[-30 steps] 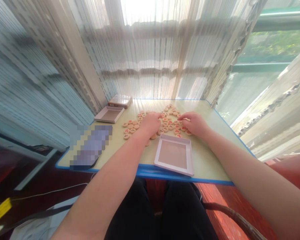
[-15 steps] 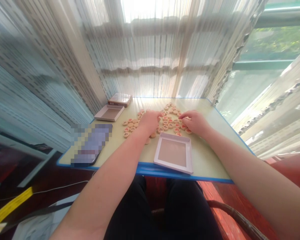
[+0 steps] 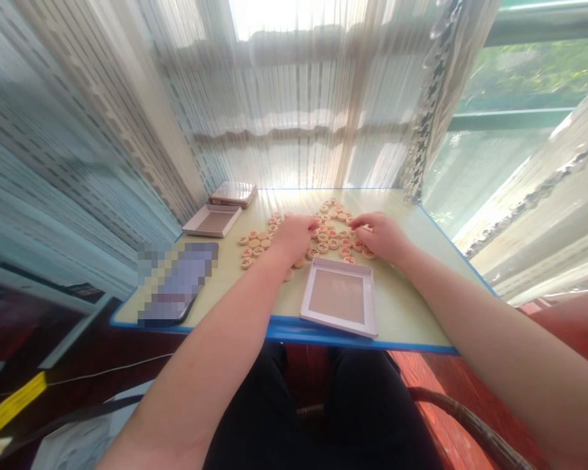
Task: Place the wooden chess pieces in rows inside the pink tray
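Observation:
Several round wooden game pieces point(image 3: 331, 230) with red and dark marks lie scattered on a pale table point(image 3: 402, 307) with a blue edge. My left hand point(image 3: 294, 236) rests knuckles-up on the pieces left of the heap's middle, fingers curled under. My right hand point(image 3: 379, 233) sits at the heap's right side, its fingers pinched together over the pieces; what they hold is hidden. An empty pale pink box tray point(image 3: 340, 298) lies just in front of both hands, near the table's front edge.
A second shallow tray point(image 3: 213, 220) and a flat brown box point(image 3: 233, 193) sit at the table's back left. A blurred-out dark object point(image 3: 176, 284) lies front left. Sheer curtains hang close behind the table. My legs are under the front edge.
Both hands stay on the pieces with only small shifts. The view has tilted slightly, so the table sits a little higher in the frame.

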Available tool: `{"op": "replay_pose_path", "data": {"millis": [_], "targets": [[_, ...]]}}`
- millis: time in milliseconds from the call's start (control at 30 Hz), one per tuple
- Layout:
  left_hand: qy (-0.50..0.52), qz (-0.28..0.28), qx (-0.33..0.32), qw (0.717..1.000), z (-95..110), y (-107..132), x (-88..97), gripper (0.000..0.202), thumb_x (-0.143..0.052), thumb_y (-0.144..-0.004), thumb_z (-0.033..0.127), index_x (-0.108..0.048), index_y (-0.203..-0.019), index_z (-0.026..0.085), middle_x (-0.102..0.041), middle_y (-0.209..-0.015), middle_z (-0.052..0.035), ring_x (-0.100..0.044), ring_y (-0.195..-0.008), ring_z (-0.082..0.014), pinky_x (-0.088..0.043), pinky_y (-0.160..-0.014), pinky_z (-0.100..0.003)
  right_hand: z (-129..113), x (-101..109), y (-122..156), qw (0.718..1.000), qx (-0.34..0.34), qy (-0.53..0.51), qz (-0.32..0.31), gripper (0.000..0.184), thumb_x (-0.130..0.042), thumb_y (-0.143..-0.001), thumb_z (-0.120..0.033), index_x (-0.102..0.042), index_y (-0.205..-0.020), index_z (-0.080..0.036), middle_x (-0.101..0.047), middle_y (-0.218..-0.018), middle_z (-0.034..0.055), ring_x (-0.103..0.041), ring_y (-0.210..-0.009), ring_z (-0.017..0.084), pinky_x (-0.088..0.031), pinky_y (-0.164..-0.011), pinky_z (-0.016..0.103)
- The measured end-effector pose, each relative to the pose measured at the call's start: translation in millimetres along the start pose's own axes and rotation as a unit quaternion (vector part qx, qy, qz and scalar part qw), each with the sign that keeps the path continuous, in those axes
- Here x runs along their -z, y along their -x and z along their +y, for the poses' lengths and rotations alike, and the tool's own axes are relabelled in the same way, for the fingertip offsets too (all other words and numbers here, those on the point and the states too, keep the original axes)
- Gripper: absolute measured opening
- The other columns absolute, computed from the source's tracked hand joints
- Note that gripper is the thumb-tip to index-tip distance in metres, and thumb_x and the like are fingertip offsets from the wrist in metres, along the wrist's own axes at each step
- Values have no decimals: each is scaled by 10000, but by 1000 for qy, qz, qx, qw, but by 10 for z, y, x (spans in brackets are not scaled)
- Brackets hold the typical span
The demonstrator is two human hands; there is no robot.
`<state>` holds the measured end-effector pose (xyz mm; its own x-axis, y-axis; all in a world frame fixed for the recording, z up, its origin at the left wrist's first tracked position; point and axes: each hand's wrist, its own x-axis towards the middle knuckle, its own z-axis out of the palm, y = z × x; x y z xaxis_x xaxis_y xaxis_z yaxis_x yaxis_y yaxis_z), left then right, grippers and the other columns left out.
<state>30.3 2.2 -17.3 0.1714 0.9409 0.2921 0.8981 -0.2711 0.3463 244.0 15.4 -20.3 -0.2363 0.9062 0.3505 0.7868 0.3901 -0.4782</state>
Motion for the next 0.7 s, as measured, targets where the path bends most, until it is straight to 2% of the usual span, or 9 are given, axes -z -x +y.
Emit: {"op": "replay_pose_path", "data": {"millis": [167,300,433,533,633,700], "targets": [[-2,31,34,999,-37,3,13,360,-446,-815,97,-703,-1033,224,-693,-1066,-36,-620,-970,-186,-457,-902,-290,31,-24,-14,1000,8,14,-25,290,-498,-760,-156,-734,-926,-187,-713,-884,47,-601,-897,204,-443,-850,311],[-32,14,95,995,-103,-1,12,374,-489,-768,72,-696,-1045,216,-680,-1052,-63,-620,-941,-196,-464,-861,-283,62,-26,-27,1000,15,18,0,279,-507,-757,-162,-732,-920,-188,-709,-929,62,-576,-1000,226,-429,-906,335],[-5,9,118,993,-144,-8,10,322,-502,-766,86,-698,-989,209,-689,-986,-59,-623,-881,-182,-472,-830,-275,128,17,-51,998,-45,41,25,300,-527,-754,-211,-722,-975,-155,-678,-1023,103,-598,-948,229,-446,-873,341],[9,25,127,992,-134,-5,34,305,-484,-781,111,-698,-973,214,-689,-972,-60,-624,-830,-183,-486,-789,-283,172,69,-62,992,-107,56,22,339,-546,-740,-236,-715,-1017,-138,-681,-980,114,-620,-851,221,-457,-823,334],[4,31,132,991,-102,5,63,320,-455,-797,130,-701,-981,218,-693,-940,-62,-624,-796,-187,-491,-771,-293,180,117,-59,990,-129,58,26,323,-538,-748,-242,-726,-992,-147,-696,-921,105,-627,-818,218,-456,-792,324],[-8,22,119,993,-88,7,66,310,-461,-803,157,-704,-988,207,-698,-946,-72,-625,-846,-203,-486,-803,-302,170,144,-51,988,-131,69,36,296,-531,-755,-243,-737,-945,-151,-706,-904,106,-630,-819,222,-456,-770,318]]}}
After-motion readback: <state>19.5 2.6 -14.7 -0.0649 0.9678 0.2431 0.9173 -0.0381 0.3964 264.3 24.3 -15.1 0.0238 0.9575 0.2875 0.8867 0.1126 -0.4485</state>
